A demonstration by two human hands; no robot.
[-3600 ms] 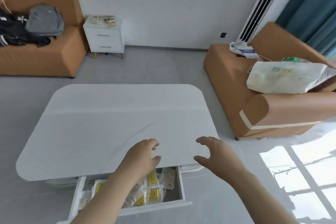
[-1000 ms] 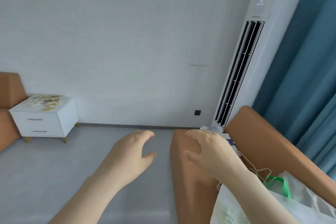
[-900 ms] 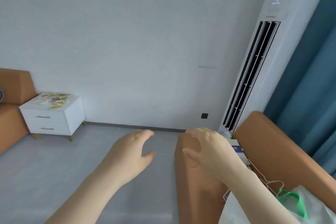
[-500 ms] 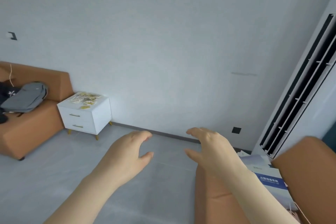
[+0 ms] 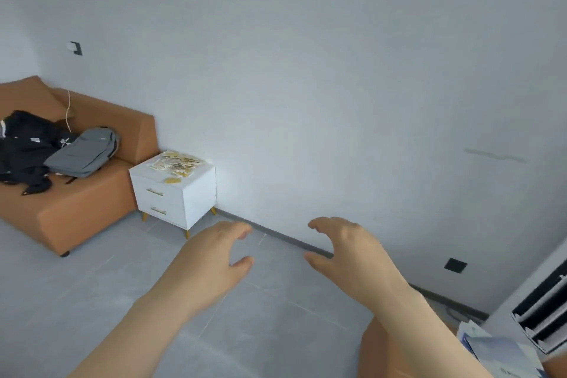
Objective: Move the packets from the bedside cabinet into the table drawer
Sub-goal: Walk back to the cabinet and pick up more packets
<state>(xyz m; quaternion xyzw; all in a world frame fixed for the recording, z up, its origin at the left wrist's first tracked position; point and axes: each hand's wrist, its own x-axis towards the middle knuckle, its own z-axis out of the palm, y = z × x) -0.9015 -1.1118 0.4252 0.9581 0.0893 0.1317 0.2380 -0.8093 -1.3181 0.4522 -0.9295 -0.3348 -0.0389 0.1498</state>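
On the white two-drawer bedside cabinet (image 5: pixel 176 193) lie small yellow-and-clear plastic packets (image 5: pixel 175 163) — likely light, slippery; pinch edges. Left hand (image 5: pixel 214 258), right hand (image 5: pixel 346 250) empty, fingers loosely spread, well apart.

Left hand (image 5: pixel 211 258), right hand (image 5: pixel 352 252): raised in the foreground, apart, fingers loosely curved, holding nothing.
Bedside cabinet (image 5: pixel 196 196): white, two closed drawers, gold legs, against the wall just beside an orange sofa (image 5: pixel 76 212).
Packets (image 5: pixel 175 163): loose heap on the cabinet top, one yellow piece near the front edge.
Grey backpack (image 5: pixel 82 152), black fabric heap (image 5: pixel 24 147): on the sofa seat.
Floor (image 5: pixel 92 285): grey tiles.
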